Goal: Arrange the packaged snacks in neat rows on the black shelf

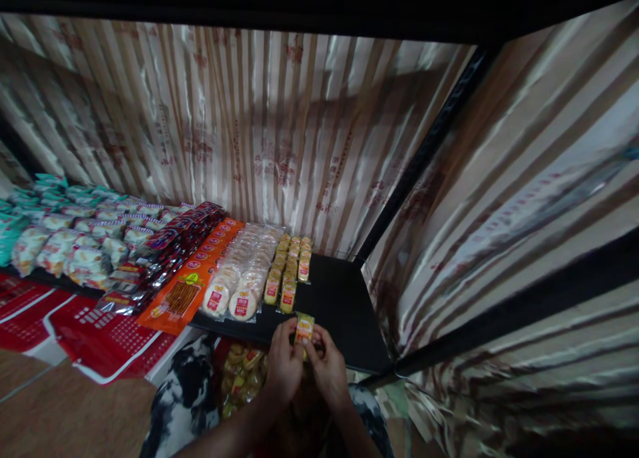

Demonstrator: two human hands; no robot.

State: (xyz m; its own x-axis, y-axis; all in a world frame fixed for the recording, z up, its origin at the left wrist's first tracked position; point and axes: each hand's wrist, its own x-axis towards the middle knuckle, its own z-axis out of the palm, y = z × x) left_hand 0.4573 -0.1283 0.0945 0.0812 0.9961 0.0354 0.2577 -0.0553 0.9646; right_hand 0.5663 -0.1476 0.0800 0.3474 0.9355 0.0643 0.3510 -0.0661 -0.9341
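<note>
Between my two hands, just over the front edge of the black shelf (339, 298), is a small yellow snack packet (305, 326) with a red and white label. My left hand (284, 361) is closed on its left side. My right hand (327, 365) grips it from the right, the thumb across its lower front. Beyond my hands, similar yellow snack packets (288, 291) lie in rows on the shelf. Below, by my legs, a heap of the same kind of packets (244, 375) is partly hidden by my left arm.
Left of the yellow rows lie clear-wrapped round crackers (244, 301), an orange snack bag (182, 295), dark red packets (174, 248) and white-and-teal bags (64, 245). Red baskets (110, 335) stand below the shelf. Black posts (424, 152) and striped sheeting (279, 132) enclose the back and right.
</note>
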